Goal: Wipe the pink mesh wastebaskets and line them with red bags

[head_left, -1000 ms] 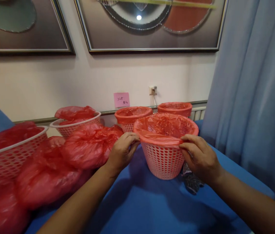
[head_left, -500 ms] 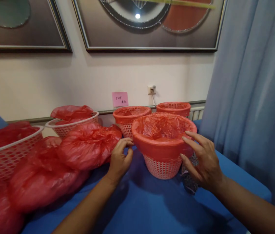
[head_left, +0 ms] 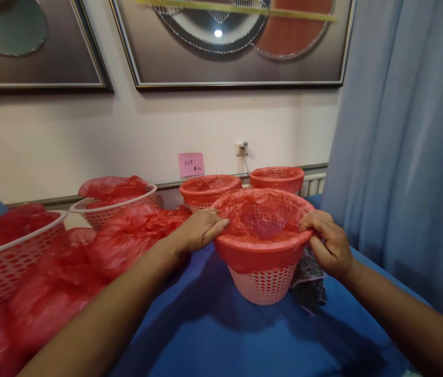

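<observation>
A pale pink mesh basket (head_left: 264, 285) stands on the blue cloth in front of me, lined with a red plastic bag (head_left: 261, 252) folded down over its rim. My left hand (head_left: 200, 230) grips the rim on the left side, fingers closed over the bag's edge. At the right side of the rim my right hand (head_left: 329, 243) is curled round the bag and rim. The basket leans slightly toward me.
Two more bag-lined baskets (head_left: 209, 189) (head_left: 277, 178) stand behind by the wall. Loose red bags (head_left: 127, 238) and two wide white baskets (head_left: 13, 259) fill the left. A dark crumpled item (head_left: 308, 280) lies right of the basket. A blue curtain (head_left: 406, 136) hangs at right.
Both hands left the bag's folded edge half a second ago and now grip the rim at its two sides. The bag's fold sits lower down the basket wall than before.
</observation>
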`<control>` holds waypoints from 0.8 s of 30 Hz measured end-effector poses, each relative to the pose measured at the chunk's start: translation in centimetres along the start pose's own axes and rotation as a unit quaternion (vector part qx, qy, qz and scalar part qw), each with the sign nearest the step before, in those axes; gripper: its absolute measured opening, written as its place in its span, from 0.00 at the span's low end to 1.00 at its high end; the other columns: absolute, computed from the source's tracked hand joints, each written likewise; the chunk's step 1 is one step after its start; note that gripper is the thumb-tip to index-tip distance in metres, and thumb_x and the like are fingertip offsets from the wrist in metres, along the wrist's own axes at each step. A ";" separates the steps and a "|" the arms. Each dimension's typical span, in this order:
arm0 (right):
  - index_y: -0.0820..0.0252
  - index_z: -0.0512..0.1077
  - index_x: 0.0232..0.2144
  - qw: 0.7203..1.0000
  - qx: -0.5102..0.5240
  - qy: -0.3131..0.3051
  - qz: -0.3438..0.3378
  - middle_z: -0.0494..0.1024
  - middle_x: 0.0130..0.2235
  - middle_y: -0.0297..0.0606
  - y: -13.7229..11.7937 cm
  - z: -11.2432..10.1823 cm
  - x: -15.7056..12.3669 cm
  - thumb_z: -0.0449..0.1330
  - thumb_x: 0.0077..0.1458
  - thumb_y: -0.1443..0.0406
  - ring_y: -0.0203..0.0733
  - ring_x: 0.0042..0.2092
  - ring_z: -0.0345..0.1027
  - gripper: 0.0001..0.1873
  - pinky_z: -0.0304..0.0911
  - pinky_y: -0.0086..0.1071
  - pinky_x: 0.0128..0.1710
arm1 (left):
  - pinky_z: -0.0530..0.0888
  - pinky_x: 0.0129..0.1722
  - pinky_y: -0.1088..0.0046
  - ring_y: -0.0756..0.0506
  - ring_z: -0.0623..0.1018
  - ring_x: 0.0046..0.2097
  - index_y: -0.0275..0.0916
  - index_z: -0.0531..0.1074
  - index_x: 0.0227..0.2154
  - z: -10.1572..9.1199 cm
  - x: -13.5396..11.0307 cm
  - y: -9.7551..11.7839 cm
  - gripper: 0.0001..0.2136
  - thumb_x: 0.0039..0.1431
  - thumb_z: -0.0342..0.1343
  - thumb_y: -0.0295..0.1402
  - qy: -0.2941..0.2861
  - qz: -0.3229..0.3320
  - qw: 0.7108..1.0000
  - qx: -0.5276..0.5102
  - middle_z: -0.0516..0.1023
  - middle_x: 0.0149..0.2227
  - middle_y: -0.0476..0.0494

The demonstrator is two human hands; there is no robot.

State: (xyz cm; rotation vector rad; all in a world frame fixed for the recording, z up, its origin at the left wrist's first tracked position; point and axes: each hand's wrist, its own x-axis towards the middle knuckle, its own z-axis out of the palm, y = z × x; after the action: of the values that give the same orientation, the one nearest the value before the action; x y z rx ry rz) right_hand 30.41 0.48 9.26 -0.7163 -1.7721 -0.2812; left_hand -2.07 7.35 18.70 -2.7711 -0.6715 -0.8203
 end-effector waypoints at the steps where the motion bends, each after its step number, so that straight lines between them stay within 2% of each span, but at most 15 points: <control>1: 0.54 0.68 0.34 1.000 -0.003 -0.004 -0.002 0.74 0.33 0.35 0.1 0.0 0.0 0.51 0.55 0.74 0.45 0.38 0.70 0.11 0.64 0.44 0.44 | 0.77 0.34 0.69 0.47 0.76 0.25 0.43 0.72 0.20 0.0 0.1 -0.1 0.25 0.72 0.45 0.45 -0.034 0.011 0.999 -0.019 0.74 0.21 0.47; 3: 0.54 0.68 0.34 1.000 -0.006 -0.010 -0.008 0.75 0.34 0.35 0.3 -0.1 0.0 0.52 0.55 0.75 0.46 0.39 0.71 0.12 0.64 0.45 0.45 | 0.74 0.28 0.70 0.48 0.73 0.22 0.43 0.73 0.21 -0.2 0.3 0.0 0.24 0.72 0.45 0.45 -0.104 0.032 0.993 -0.052 0.73 0.20 0.47; 5: 0.54 0.68 0.34 1.000 -0.002 -0.011 -0.008 0.76 0.34 0.35 0.3 -0.2 0.1 0.52 0.55 0.75 0.46 0.39 0.72 0.12 0.65 0.44 0.45 | 0.77 0.32 0.69 0.45 0.80 0.29 0.43 0.77 0.30 -0.8 0.6 0.2 0.20 0.71 0.46 0.46 -0.111 0.019 0.991 -0.067 0.80 0.28 0.45; 7: 0.54 0.67 0.34 1.000 0.012 -0.012 -0.005 0.75 0.33 0.35 0.4 -0.2 0.1 0.51 0.55 0.75 0.45 0.38 0.71 0.12 0.65 0.44 0.44 | 0.80 0.43 0.65 0.42 0.83 0.44 0.43 0.79 0.41 -1.5 1.4 0.4 0.19 0.72 0.44 0.45 -0.065 -0.002 0.994 -0.083 0.84 0.43 0.41; 8: 0.54 0.67 0.33 1.000 0.020 -0.013 -0.004 0.74 0.33 0.35 0.4 -0.2 0.0 0.51 0.56 0.75 0.45 0.38 0.71 0.11 0.65 0.43 0.44 | 0.79 0.49 0.62 0.41 0.82 0.51 0.44 0.78 0.46 -1.9 1.9 0.4 0.19 0.73 0.42 0.44 -0.030 -0.013 0.995 -0.090 0.83 0.50 0.40; 10: 0.54 0.66 0.33 0.999 0.032 -0.012 -0.004 0.73 0.32 0.34 0.5 -0.2 0.1 0.50 0.56 0.75 0.45 0.38 0.70 0.11 0.65 0.43 0.44 | 0.77 0.55 0.58 0.41 0.78 0.58 0.46 0.78 0.48 -2.0 3.2 0.4 0.20 0.74 0.40 0.43 0.004 -0.022 0.994 -0.104 0.80 0.56 0.40; 11: 0.54 0.66 0.33 0.999 0.034 -0.010 -0.004 0.73 0.32 0.35 0.6 -0.1 0.1 0.50 0.56 0.75 0.45 0.38 0.70 0.11 0.65 0.43 0.44 | 0.77 0.55 0.58 0.40 0.79 0.57 0.46 0.79 0.46 -1.8 3.8 0.4 0.20 0.73 0.41 0.43 -0.019 -0.021 0.994 -0.110 0.81 0.54 0.40; 12: 0.54 0.66 0.33 0.999 0.033 -0.008 -0.002 0.73 0.33 0.35 0.6 -0.1 0.1 0.50 0.56 0.75 0.45 0.38 0.70 0.11 0.64 0.43 0.44 | 0.78 0.53 0.57 0.40 0.80 0.54 0.46 0.80 0.42 -1.4 4.4 0.3 0.19 0.72 0.45 0.45 -0.071 -0.027 0.991 -0.110 0.83 0.49 0.40; 14: 0.54 0.66 0.33 0.999 0.031 -0.015 -0.001 0.73 0.33 0.35 0.5 -0.1 0.3 0.50 0.56 0.75 0.45 0.38 0.69 0.11 0.64 0.43 0.44 | 0.80 0.44 0.58 0.39 0.83 0.41 0.44 0.81 0.28 -0.2 5.3 -0.1 0.17 0.64 0.56 0.49 -0.211 -0.063 0.971 -0.092 0.84 0.32 0.41; 15: 0.54 0.65 0.33 0.999 0.030 -0.024 -0.002 0.73 0.33 0.35 0.5 -0.1 0.5 0.49 0.56 0.75 0.45 0.37 0.69 0.11 0.63 0.43 0.43 | 0.80 0.39 0.59 0.39 0.82 0.33 0.43 0.78 0.22 0.5 5.7 -0.3 0.18 0.58 0.62 0.50 -0.267 -0.094 0.956 -0.076 0.80 0.24 0.42; 17: 0.54 0.64 0.33 0.999 0.032 -0.044 -0.006 0.71 0.32 0.34 0.5 -0.2 0.7 0.49 0.56 0.74 0.44 0.35 0.67 0.10 0.63 0.42 0.42 | 0.78 0.31 0.61 0.43 0.76 0.22 0.42 0.74 0.14 1.2 6.2 -0.7 0.20 0.50 0.69 0.49 -0.318 -0.153 0.933 -0.065 0.72 0.14 0.47; 18: 0.54 0.64 0.32 0.998 0.033 -0.049 -0.007 0.70 0.31 0.34 0.5 -0.2 0.7 0.49 0.56 0.74 0.43 0.34 0.66 0.10 0.63 0.42 0.41 | 0.77 0.29 0.62 0.44 0.74 0.19 0.41 0.74 0.14 1.2 6.4 -0.8 0.20 0.49 0.70 0.49 -0.324 -0.171 0.927 -0.074 0.72 0.13 0.48; 20: 0.55 0.64 0.32 0.998 0.036 -0.044 0.001 0.70 0.30 0.34 0.9 -0.4 0.6 0.49 0.56 0.74 0.43 0.34 0.67 0.09 0.63 0.41 0.41 | 0.77 0.29 0.64 0.45 0.75 0.21 0.41 0.78 0.19 0.4 6.6 -0.9 0.17 0.53 0.67 0.48 -0.314 -0.180 0.926 -0.110 0.77 0.18 0.46; 22: 0.55 0.66 0.32 0.999 0.044 -0.022 0.023 0.73 0.32 0.35 1.8 -0.6 0.1 0.50 0.57 0.73 0.44 0.37 0.69 0.10 0.64 0.42 0.43 | 0.79 0.34 0.64 0.43 0.82 0.30 0.42 0.82 0.29 -1.1 6.2 -1.0 0.14 0.59 0.62 0.47 -0.276 -0.155 0.938 -0.143 0.84 0.30 0.44; 24: 0.55 0.68 0.32 0.997 0.059 0.005 0.057 0.76 0.36 0.36 3.1 -0.7 -0.4 0.51 0.60 0.72 0.45 0.42 0.72 0.10 0.65 0.42 0.47 | 0.80 0.44 0.61 0.40 0.84 0.45 0.44 0.83 0.38 -2.5 5.0 -1.0 0.13 0.62 0.59 0.45 -0.223 -0.115 0.955 -0.157 0.85 0.44 0.41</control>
State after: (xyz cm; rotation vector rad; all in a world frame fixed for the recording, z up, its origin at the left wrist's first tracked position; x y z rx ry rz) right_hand 32.92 2.42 8.59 -0.7260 -1.7159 -0.1021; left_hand 0.05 9.35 23.61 -3.2534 -1.0358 -0.3516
